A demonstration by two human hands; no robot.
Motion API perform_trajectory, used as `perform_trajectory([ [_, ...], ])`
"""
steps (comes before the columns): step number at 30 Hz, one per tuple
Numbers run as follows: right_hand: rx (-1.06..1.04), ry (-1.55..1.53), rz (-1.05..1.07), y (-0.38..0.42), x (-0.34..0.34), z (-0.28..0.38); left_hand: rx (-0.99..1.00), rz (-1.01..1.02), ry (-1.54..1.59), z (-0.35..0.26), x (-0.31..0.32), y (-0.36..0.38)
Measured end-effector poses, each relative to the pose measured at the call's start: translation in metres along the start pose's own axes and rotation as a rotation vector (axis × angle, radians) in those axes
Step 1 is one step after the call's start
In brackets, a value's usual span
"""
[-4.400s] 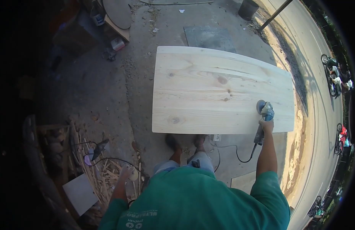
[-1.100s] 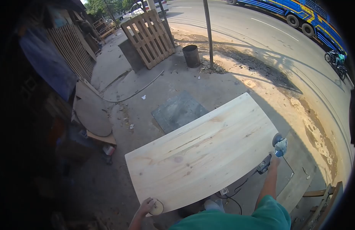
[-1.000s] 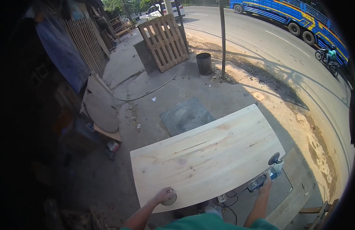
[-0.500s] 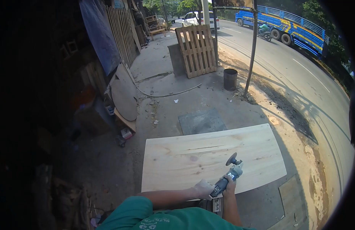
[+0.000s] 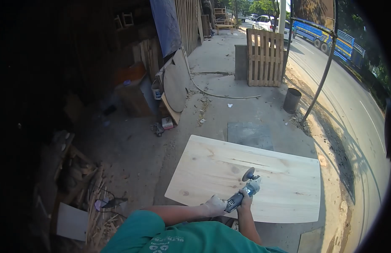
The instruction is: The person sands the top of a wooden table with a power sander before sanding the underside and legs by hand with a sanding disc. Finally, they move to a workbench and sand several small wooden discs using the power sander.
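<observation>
A pale wooden panel (image 5: 212,168) with knots and rounded corners lies in front of me. Held over it is an angle grinder (image 5: 234,203) with a dark round disc (image 5: 248,174) at its far end. My left hand (image 5: 215,205), whitish as if gloved or dusty, is closed around the grinder's rear end. Farther forward, my right hand (image 5: 245,199) wraps the tool's body just behind the head. In this view the disc overlaps the middle of the panel, its face tilted.
Scrap wood and offcuts (image 5: 98,215) lie at left. A round board (image 5: 175,87) leans by a white bucket (image 5: 156,90). Beyond the panel are a grey sheet (image 5: 250,134), a wooden pallet (image 5: 265,59), a metal bin (image 5: 292,100) and a pole (image 5: 322,80). A road runs along the right.
My view has turned left, so the panel and yard appear rotated and shifted right. Both hands keep their hold on the grinder. The blue truck has moved farther along the road.
</observation>
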State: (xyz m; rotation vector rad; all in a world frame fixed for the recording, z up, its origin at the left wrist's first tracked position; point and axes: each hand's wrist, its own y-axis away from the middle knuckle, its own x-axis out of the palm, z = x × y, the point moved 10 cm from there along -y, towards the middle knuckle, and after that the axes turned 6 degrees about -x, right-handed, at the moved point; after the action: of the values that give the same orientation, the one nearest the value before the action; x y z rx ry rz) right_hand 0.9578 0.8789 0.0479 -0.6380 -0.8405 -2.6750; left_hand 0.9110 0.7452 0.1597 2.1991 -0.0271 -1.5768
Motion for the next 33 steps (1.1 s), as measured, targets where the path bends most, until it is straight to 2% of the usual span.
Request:
perform_trajectory([
  [2, 0.039, -0.009, 0.032, 0.002, 0.007, -0.012, -0.032, -0.018, -0.028, 0.01, -0.001, 0.011],
  [5, 0.138, -0.097, 0.147, 0.005, 0.023, -0.029, -0.062, 0.118, 0.059, 0.037, 0.0, 0.032],
  [8, 0.195, -0.133, 0.264, 0.017, 0.041, -0.04, -0.309, 0.024, 0.387, 0.11, 0.012, 0.09],
  [10, 0.227, -0.148, 0.32, 0.03, 0.059, -0.043, -0.504, -0.003, 0.453, 0.168, 0.037, 0.156],
  [12, 0.221, -0.091, 0.358, 0.033, 0.065, -0.051, -0.751, 0.068, 0.446, 0.22, 0.076, 0.236],
  [15, 0.237, -0.003, 0.486, 0.057, 0.082, -0.066, -1.077, -0.148, 0.595, 0.276, 0.158, 0.373],
  [16, 0.225, 0.036, 0.47, 0.067, 0.09, -0.071, -1.206, -0.199, 0.699, 0.286, 0.197, 0.419],
  [17, 0.21, 0.076, 0.453, 0.078, 0.096, -0.077, -1.334, -0.246, 0.805, 0.291, 0.242, 0.465],
  [21, 0.271, 0.147, 0.518, 0.135, 0.142, -0.13, -1.726, -0.134, 1.178, 0.262, 0.443, 0.627],
  [23, 0.29, 0.173, 0.591, 0.167, 0.173, -0.167, -1.86, -0.236, 1.021, 0.245, 0.566, 0.694],
  [24, 0.293, 0.197, 0.605, 0.178, 0.19, -0.187, -1.843, -0.256, 1.0, 0.234, 0.595, 0.714],
  [26, 0.3, 0.251, 0.626, 0.207, 0.22, -0.227, -1.808, -0.284, 0.962, 0.212, 0.625, 0.749],
  [28, 0.31, 0.291, 0.628, 0.234, 0.251, -0.265, -1.893, -0.258, 1.182, 0.201, 0.654, 0.782],
  [30, 0.429, 0.308, 0.665, 0.293, 0.291, -0.301, -1.962, -0.218, 1.393, 0.199, 0.633, 0.819],
  [32, 0.441, 0.331, 0.69, 0.336, 0.328, -0.329, -1.97, -0.293, 1.45, 0.232, 0.638, 0.839],
  [33, 0.453, 0.36, 0.736, 0.352, 0.346, -0.345, -1.96, -0.263, 1.506, 0.253, 0.647, 0.844],
])
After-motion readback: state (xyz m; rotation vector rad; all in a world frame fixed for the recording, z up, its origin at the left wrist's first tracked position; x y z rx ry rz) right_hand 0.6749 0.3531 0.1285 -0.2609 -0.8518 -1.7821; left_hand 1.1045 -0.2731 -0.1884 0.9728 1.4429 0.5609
